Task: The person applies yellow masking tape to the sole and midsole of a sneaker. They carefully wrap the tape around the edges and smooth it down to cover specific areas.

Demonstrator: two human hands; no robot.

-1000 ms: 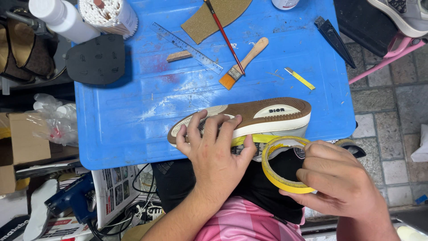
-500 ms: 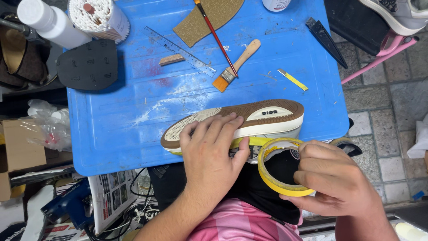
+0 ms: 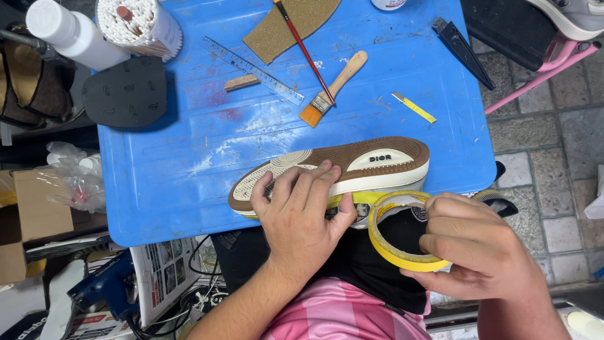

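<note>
Sideways, brown-soled white sneaker [image 3: 352,167] under left hand [image 3: 302,217], right hand [image 3: 481,245] gripping yellow tape roll [image 3: 393,252]

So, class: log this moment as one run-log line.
left hand: pressing shoe, sole up | right hand: holding yellow tape roll | surface: blue table | nearby: paintbrush

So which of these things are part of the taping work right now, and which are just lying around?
In use: left hand, sneaker, right hand, yellow tape roll.

Lying about: paintbrush, clear ruler, black rubber sole piece, white bottle, yellow tape strip.
</note>
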